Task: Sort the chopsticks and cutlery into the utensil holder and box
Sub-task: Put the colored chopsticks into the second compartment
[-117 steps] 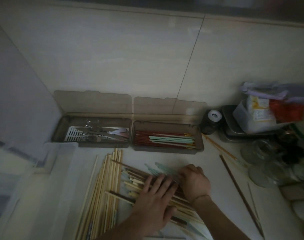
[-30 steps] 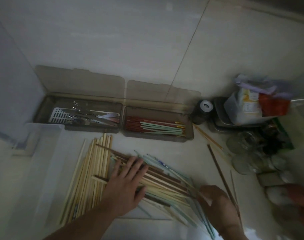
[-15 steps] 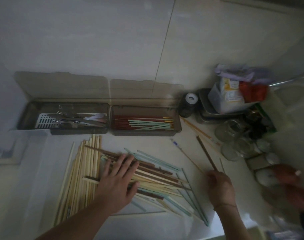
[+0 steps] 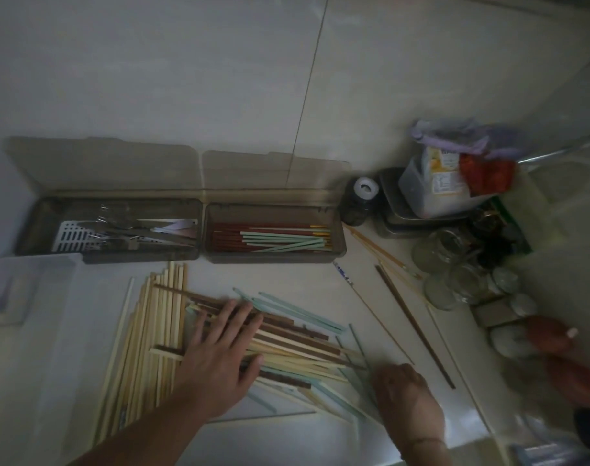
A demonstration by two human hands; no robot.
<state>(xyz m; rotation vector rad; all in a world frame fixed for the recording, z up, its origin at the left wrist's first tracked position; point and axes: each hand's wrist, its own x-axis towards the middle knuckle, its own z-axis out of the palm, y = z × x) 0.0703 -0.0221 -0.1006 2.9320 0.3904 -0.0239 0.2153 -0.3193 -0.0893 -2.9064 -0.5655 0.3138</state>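
Head view: our left hand [image 4: 219, 358] lies flat with fingers spread straight, pressing the mixed pile of chopsticks [image 4: 286, 344] on the desk [image 4: 404, 442]; this grip holds nothing, it only pins the heap. Our right hand [image 4: 407, 398] has come back from the loose sticks on the right and now sits at the pile's right end, fingers curled down over the tips; whether this grip has closed on any stick we cannot tell. We judge that it is about to draw more sticks from the heap for sorting. The pile runs left to right, its long axis tilted slightly down toward the right, tips fanning at the right hand. The pale bamboo chopsticks [image 4: 152, 331] lie almost straight away from us, crossing under the pile. Behind, the chopstick box [image 4: 276, 255] holds red and green pairs lying left to right; the cutlery box [image 4: 34, 230] stands just beside it on the left
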